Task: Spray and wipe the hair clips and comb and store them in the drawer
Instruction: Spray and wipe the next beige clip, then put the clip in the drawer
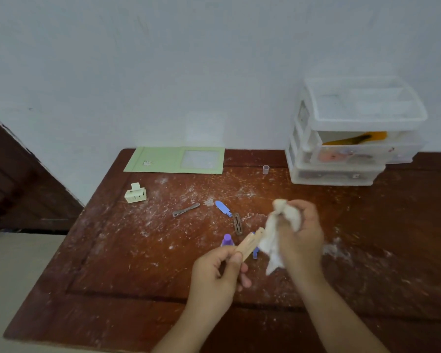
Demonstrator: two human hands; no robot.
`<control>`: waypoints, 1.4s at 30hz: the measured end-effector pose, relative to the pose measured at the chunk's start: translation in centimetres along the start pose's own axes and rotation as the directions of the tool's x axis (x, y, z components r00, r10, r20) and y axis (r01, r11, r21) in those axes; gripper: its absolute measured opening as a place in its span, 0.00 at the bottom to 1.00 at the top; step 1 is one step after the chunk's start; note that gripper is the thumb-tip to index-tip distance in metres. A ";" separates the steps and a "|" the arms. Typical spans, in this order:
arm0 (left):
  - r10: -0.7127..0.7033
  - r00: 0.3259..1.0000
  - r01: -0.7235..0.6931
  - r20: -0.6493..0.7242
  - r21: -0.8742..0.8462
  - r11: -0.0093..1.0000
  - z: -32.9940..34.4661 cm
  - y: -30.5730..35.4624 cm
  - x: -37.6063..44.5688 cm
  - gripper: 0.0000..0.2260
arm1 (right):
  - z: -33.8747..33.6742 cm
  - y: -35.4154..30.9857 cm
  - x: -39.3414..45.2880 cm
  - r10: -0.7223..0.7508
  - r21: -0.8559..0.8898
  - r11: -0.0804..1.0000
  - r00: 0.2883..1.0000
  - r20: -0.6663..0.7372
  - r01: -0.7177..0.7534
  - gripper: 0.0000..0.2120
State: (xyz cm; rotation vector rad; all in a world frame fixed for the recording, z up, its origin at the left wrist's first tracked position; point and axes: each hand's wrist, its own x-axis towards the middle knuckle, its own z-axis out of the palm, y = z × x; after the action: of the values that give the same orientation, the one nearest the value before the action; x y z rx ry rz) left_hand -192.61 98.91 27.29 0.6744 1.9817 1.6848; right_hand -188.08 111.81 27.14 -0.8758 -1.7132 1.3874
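1. table (138,250): reddish-brown wood, white powdery specks all over
2. folder (161,161): pale green
3. claw clip (135,194): cream
4. snap clip (223,208): blue
5. cloth (275,238): off-white
6. spray bottle (227,240): purple
7. drawer unit (351,138): clear-white, orange and black showing inside

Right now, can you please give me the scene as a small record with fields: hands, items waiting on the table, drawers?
left hand: left hand holds a beige clip
right hand: right hand grips a white cloth against the clip's far end
waiting on table: cream claw clip, grey clip, blue clip, brown snap clip
spray: purple bottle, partly hidden behind the left hand
drawers: clear plastic drawer unit at the back right, top drawer pulled out
comb: cannot tell
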 end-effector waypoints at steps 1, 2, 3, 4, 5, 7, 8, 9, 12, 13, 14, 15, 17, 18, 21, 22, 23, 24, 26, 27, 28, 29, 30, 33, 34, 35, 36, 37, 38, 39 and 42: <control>-0.031 0.999 0.031 -0.011 -0.007 0.999 -0.4 -0.1 0.1 0.15 | -0.6 0.1 0.9 0.055 0.065 0.997 0.997 -0.054 -0.051 0.16; -0.055 0.998 0.055 -0.019 -0.008 0.998 -0.8 -0.3 0.3 0.15 | -1.2 0.2 1.6 0.062 0.073 0.996 0.996 -0.066 -0.057 0.14; -0.073 0.997 0.073 -0.026 -0.007 0.997 -1.1 -0.4 0.4 0.15 | -1.8 0.1 2.0 0.050 0.050 0.998 0.998 -0.033 -0.049 0.12; -0.085 0.996 0.085 -0.028 -0.009 0.996 -1.2 -0.4 0.5 0.15 | -2.2 -0.1 2.0 0.024 0.039 0.999 0.999 0.047 -0.026 0.12; -0.093 0.995 0.093 -0.023 -0.010 0.996 -1.3 -0.5 0.7 0.14 | -2.4 -0.3 1.8 -0.006 0.034 0.999 0.988 0.154 0.001 0.12; -0.100 0.995 0.100 0.011 -0.011 0.995 -1.0 -0.3 1.0 0.13 | -2.4 -0.3 1.2 -0.070 -0.032 0.995 0.921 0.383 0.089 0.12; -0.101 0.994 0.102 0.038 -0.013 0.995 -0.8 -0.2 1.1 0.12 | -2.2 -0.1 1.0 -0.094 -0.077 0.986 0.870 0.483 0.150 0.09; -0.106 0.992 0.107 0.069 -0.016 0.994 -0.6 -0.1 1.2 0.13 | -2.1 0.0 0.8 -0.098 -0.096 0.979 0.826 0.555 0.181 0.04; -0.168 0.970 0.180 0.177 -0.054 0.982 -0.1 0.3 1.4 0.16 | -1.7 1.8 0.3 -0.136 -0.138 0.963 0.859 0.493 0.232 0.09; -0.208 0.957 0.227 0.202 -0.074 0.971 0.3 0.3 1.6 0.17 | -1.7 2.2 0.3 -0.136 -0.156 0.961 0.885 0.444 0.226 0.07; -0.253 0.943 0.279 0.217 -0.096 0.955 0.9 0.2 1.9 0.17 | -1.8 2.9 0.3 -0.125 -0.172 0.964 0.915 0.385 0.204 0.04; -0.300 0.928 0.330 0.221 -0.116 0.937 1.5 -0.1 2.2 0.17 | -2.1 3.5 0.4 -0.083 -0.196 0.970 0.952 0.296 0.146 0.02; -0.367 0.905 0.399 0.216 -0.134 0.907 3.0 -0.4 3.0 0.15 | -3.4 5.3 1.2 0.052 -0.273 0.962 0.994 0.097 -0.023 0.03; -0.379 0.901 0.409 0.212 -0.122 0.904 3.7 -0.4 3.4 0.14 | -4.4 6.2 1.8 0.090 -0.397 0.916 0.994 0.055 -0.061 0.01; -0.356 0.913 0.372 0.201 -0.052 0.927 5.4 -0.4 4.9 0.11 | -7.1 10.0 3.0 0.186 -0.812 0.574 0.949 0.255 0.106 0.14; -0.345 0.918 0.357 0.197 -0.029 0.934 5.9 -0.4 5.4 0.11 | -7.7 11.2 3.1 0.238 -0.851 0.505 0.924 0.299 0.145 0.17; -0.333 0.923 0.340 0.191 -0.007 0.940 6.3 -0.3 6.0 0.10 | -8.2 12.2 3.1 0.281 -0.867 0.475 0.907 0.314 0.153 0.20; -0.320 0.930 0.323 0.181 0.012 0.946 6.8 -0.2 6.6 0.10 | -8.5 13.1 3.1 0.284 -0.867 0.475 0.907 0.312 0.150 0.22; -0.294 0.943 0.292 0.159 0.037 0.956 7.7 0.5 7.9 0.09 | -9.1 13.8 3.3 0.215 -0.834 0.532 0.930 0.298 0.145 0.24; -0.273 0.951 0.271 0.147 0.034 0.962 8.0 1.1 8.7 0.08 | -9.4 13.7 3.8 0.137 -0.805 0.574 0.951 0.277 0.152 0.25; -0.245 0.960 0.244 0.137 0.026 0.970 8.4 1.8 9.7 0.07 | -9.8 13.6 4.5 0.034 -0.774 0.612 0.971 0.235 0.166 0.24; -0.208 0.969 0.205 0.133 0.037 0.978 8.8 2.5 10.9 0.06 | -10.3 13.3 5.5 -0.071 -0.742 0.647 0.983 0.171 0.176 0.22; -0.165 0.977 0.157 0.137 0.066 0.985 9.4 3.4 12.3 0.07 | -10.7 12.5 7.1 -0.140 -0.719 0.672 0.983 0.116 0.180 0.21; -0.015 0.989 -0.014 0.146 0.194 0.981 11.9 5.6 16.3 0.11 | -12.1 9.1 12.4 -0.390 -0.710 0.655 0.921 -0.023 0.260 0.20; 0.034 0.989 -0.068 0.142 0.242 0.968 12.8 6.0 17.3 0.11 | -12.4 8.1 14.0 -0.449 -0.716 0.636 0.892 -0.040 0.288 0.20; 0.092 0.985 -0.131 0.145 0.287 0.949 14.1 6.5 18.6 0.11 | -12.7 7.5 16.0 -0.497 -0.730 0.612 0.866 -0.055 0.305 0.19; 0.150 0.976 -0.196 0.159 0.332 0.923 15.6 7.0 19.9 0.10 | -13.1 6.9 17.8 -0.532 -0.744 0.592 0.844 -0.073 0.309 0.18; 0.196 0.963 -0.253 0.185 0.368 0.895 17.1 7.4 21.0 0.10 | -13.5 6.7 19.5 -0.568 -0.761 0.569 0.818 -0.091 0.310 0.16; 0.227 0.949 -0.302 0.221 0.413 0.860 18.5 7.7 21.9 0.10 | -13.8 6.7 20.9 -0.575 -0.769 0.557 0.814 -0.083 0.315 0.16; 0.248 0.933 -0.347 0.261 0.474 0.809 19.8 8.0 22.6 0.09 | -14.0 6.9 22.1 -0.569 -0.774 0.548 0.820 -0.067 0.317 0.15; 0.256 0.902 -0.429 0.349 0.644 0.634 22.4 8.4 24.1 0.11 | -14.9 7.2 23.6 -0.516 -0.779 0.551 0.856 -0.036 0.300 0.17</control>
State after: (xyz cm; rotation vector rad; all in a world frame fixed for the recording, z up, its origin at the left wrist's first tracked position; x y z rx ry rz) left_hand -196.75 132.33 31.60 1.5371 2.4211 0.8647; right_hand -186.09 140.46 25.10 -0.9282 -2.1165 0.1611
